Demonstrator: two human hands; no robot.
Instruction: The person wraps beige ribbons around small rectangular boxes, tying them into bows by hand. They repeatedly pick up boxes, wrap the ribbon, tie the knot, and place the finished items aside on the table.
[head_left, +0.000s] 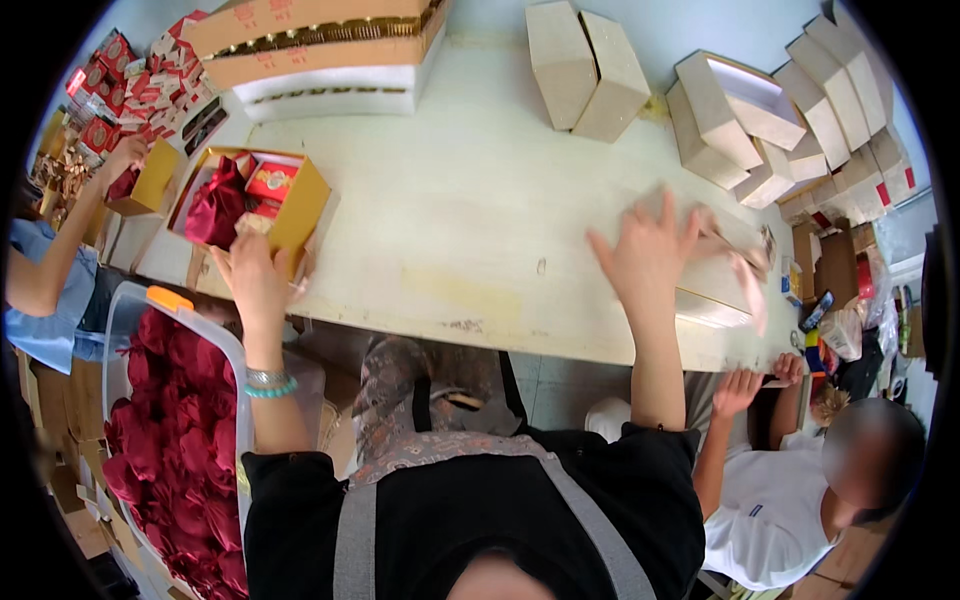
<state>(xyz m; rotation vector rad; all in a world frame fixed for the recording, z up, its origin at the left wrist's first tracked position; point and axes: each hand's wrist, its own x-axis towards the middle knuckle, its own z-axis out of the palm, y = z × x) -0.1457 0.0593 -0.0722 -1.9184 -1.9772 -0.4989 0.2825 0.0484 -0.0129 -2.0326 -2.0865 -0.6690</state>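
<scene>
My left hand (256, 271) is at the near side of a gold gift box (306, 202), its fingertips by a small pale item (253, 223) in the box. Whether the fingers grip anything is unclear. Inside sit a dark red satin pouch (219, 204) and red printed packets (271, 182). Farther right, my right hand (646, 244), blurred, is raised over the table with spread fingers and nothing in it. Just beside it lies a cream gift box (712, 307) with a blurred pink ribbon (746, 289) on top.
A clear plastic tub (241, 405) of red satin pouches (180, 420) stands at my left. An open carton (315, 56) and cream boxes (589, 71) line the back of the table (450, 225). Co-workers' hands are at left (127, 154) and right (739, 390).
</scene>
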